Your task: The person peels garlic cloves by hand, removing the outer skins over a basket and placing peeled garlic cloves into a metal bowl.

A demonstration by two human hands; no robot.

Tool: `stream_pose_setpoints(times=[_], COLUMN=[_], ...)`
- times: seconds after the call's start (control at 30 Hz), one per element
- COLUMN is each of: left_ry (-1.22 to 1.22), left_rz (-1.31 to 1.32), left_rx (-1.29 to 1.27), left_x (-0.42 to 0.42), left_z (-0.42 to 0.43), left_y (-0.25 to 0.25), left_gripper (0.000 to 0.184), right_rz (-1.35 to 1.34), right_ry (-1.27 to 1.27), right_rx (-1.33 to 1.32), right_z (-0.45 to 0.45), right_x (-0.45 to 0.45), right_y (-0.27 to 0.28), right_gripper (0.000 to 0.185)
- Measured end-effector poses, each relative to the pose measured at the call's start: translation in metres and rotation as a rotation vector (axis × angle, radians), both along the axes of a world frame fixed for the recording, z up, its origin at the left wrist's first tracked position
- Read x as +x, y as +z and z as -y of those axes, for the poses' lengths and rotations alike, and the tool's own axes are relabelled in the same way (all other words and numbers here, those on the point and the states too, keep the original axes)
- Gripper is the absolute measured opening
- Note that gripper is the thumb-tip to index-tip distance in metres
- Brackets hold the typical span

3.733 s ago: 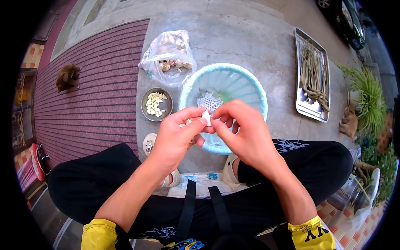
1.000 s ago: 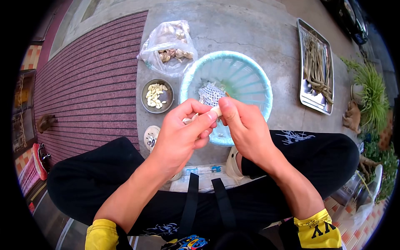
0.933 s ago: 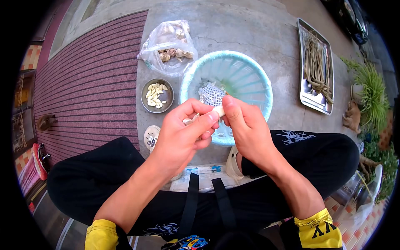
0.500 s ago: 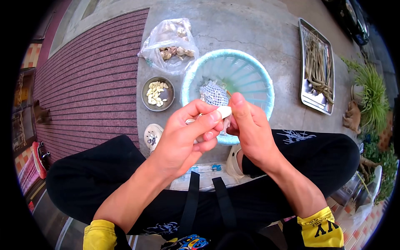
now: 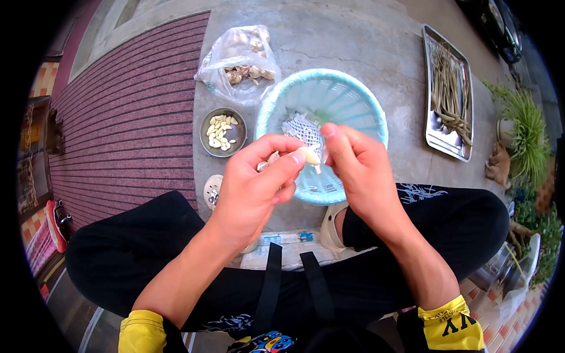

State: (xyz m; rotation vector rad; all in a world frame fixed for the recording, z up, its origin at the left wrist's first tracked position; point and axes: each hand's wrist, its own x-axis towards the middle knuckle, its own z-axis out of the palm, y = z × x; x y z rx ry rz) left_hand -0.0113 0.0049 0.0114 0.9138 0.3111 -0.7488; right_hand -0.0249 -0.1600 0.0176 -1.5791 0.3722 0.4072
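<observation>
Between thumb and forefinger my left hand (image 5: 259, 179) pinches a garlic clove (image 5: 309, 155) with loose skin hanging from it; more unpeeled garlic (image 5: 269, 160) is tucked in its fingers. My right hand (image 5: 365, 170) is just right of the clove, its fingers curled and thumb raised; what its fingertips hold, if anything, is hidden. Both hands are over the near part of a light blue basket (image 5: 355, 94), which has white netting (image 5: 301, 130) in it. Peeled cloves (image 5: 220, 130) lie in a metal bowl (image 5: 242, 134) on the left. Behind the bowl is a plastic bag (image 5: 218, 70) of garlic bulbs.
A metal tray (image 5: 448, 152) of dried stalks lies on the concrete at the right. Beyond it are a brown animal (image 5: 498, 165) and a green plant (image 5: 525, 138). A striped mat (image 5: 129, 117) covers the left side, with another dark animal (image 5: 56, 130) at its edge.
The skin has come partly away from the clove, showing its yellowish flesh. My right hand has moved slightly right, away from it. The animal at the left has moved further left along the mat.
</observation>
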Motion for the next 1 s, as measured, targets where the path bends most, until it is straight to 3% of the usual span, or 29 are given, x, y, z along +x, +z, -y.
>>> stream_pose_setpoints(times=[0.17,0.23,0.37,0.43,0.5,0.73,0.8,1.0], left_ry=[-0.048,-0.033,-0.048,-0.07,-0.072,-0.072,-0.106,-0.129], left_rz=[0.13,0.162,0.349,0.422,0.521,0.459,0.933,1.229], left_rx=[0.262,0.317,0.485,0.555,0.643,0.603,0.86,0.995], left_x=[0.001,0.001,-0.001,-0.003,-0.004,-0.004,-0.006,-0.006], left_z=[0.0,0.001,0.002,0.003,0.005,0.005,0.005,0.002], left_y=[0.002,0.001,0.001,0.001,0.002,0.003,-0.004,-0.009], left_gripper=[0.015,0.015,0.014,0.014,0.013,0.011,0.013,0.018], right_rz=[0.006,0.394,0.535,0.407,0.375,0.332,0.366,0.453], right_ry=[0.063,0.204,0.183,0.22,0.189,0.103,0.115,0.203], right_rx=[-0.299,-0.632,-0.576,-0.333,-0.301,-0.178,-0.187,-0.282], right_z=[0.009,0.012,0.009,0.003,0.0,-0.003,-0.004,-0.003], right_x=[0.007,0.004,0.005,0.006,0.002,-0.001,-0.001,0.0], right_y=[-0.002,-0.017,-0.013,-0.001,-0.002,-0.003,-0.003,-0.002], right_gripper=[0.023,0.014,0.014,0.013,0.012,0.009,0.009,0.009])
